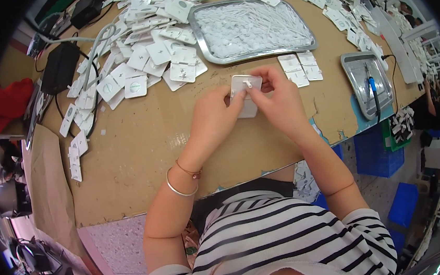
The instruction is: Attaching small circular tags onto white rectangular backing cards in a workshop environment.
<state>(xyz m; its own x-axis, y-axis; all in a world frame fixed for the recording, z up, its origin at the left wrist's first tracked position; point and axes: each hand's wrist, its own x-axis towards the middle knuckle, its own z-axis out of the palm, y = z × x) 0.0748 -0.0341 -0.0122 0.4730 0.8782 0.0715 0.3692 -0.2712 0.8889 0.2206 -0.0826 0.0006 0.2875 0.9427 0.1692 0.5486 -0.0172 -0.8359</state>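
Between my two hands, over the middle of the table, is a white plastic square plate (240,85) with a small white peg standing on its face. My left hand (219,111) grips its left side, thumb on the face. On the other side my right hand (275,93) pinches the plate, its thumb pressed beside the peg. Below the fingers a second white flap (249,109) hangs down, and I cannot tell whether it is joined to the plate. Beyond my hands lies a metal tray (260,56) full of small white plastic parts.
White square plates (150,54) pile up at the far left, with more (300,69) right of my hands. A smaller metal tray (354,86) at the right holds a blue-handled tool (372,84) with a cord. Black power adapters (60,67) and cables lie at the left. Blue crates stand below.
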